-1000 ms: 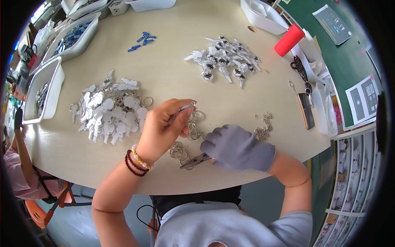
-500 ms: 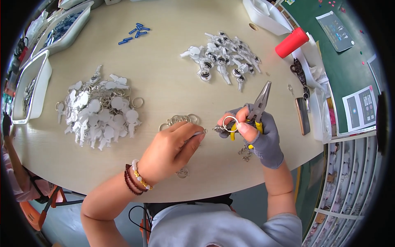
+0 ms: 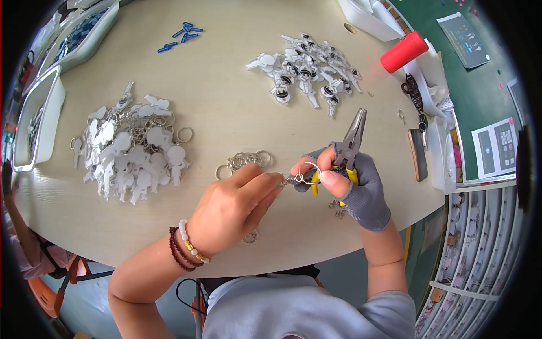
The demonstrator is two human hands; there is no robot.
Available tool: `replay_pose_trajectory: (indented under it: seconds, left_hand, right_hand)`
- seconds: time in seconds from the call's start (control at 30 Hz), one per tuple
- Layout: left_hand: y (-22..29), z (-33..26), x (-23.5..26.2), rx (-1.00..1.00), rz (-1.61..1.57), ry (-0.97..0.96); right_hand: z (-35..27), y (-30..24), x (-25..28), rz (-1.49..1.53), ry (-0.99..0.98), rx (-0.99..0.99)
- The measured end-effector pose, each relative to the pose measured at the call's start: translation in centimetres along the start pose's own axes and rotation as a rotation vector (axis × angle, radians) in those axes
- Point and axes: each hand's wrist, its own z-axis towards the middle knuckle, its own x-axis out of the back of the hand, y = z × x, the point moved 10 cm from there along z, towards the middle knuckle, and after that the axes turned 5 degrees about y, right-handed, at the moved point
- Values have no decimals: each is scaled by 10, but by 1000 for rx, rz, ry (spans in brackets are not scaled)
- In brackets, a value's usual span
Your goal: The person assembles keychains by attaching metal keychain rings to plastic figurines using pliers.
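Observation:
My right hand (image 3: 358, 183), in a grey fingerless glove, holds yellow-handled pliers (image 3: 354, 135) in the palm, jaws pointing up and away. Its thumb and forefinger pinch a silver key ring (image 3: 307, 165) with a short chain (image 3: 292, 180). At the free end of that chain are the fingertips of my left hand (image 3: 234, 200), closed in a pinch; what lies between them is mostly hidden. Just beyond the left hand is a small heap of key rings (image 3: 245, 160). Some chain pieces (image 3: 337, 210) lie under my right hand, and another ring (image 3: 251, 237) is beside the left wrist.
A large pile of white charms with rings (image 3: 135, 150) is at left, figure-shaped charms (image 3: 305, 73) at the far right. Several blue tubes (image 3: 180, 37) lie at the back. White bins (image 3: 55, 121) line the left; a red cylinder (image 3: 403, 52) and a phone (image 3: 417, 155) are at right.
My left fingertips have moved right and met the chain's end; a small gap was there before. The right hand shifted slightly left with the ring and pliers. The whole view shifted a little.

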Motion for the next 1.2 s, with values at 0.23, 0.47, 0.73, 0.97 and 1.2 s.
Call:
replay_pose_trajectory:
  seconds: [0.23, 0.47, 0.73, 0.97, 1.2]
  left_hand:
    - [9, -1, 3, -102, 138, 6]
    - [15, -2, 6, -173, 240, 6]
    - [32, -6, 1, -348, 432, 13]
    - [31, 0, 4, -275, 307, 65]
    - [38, 3, 18, -281, 274, 117]
  right_hand:
    - [0, -1, 3, 15, 27, -5]
    - [-6, 0, 8, -506, 0, -89]
    - [-3, -27, -28, -693, -25, 385]
    - [-8, -25, -29, -678, 102, 423]
    - [-2, 11, -8, 104, 158, -72]
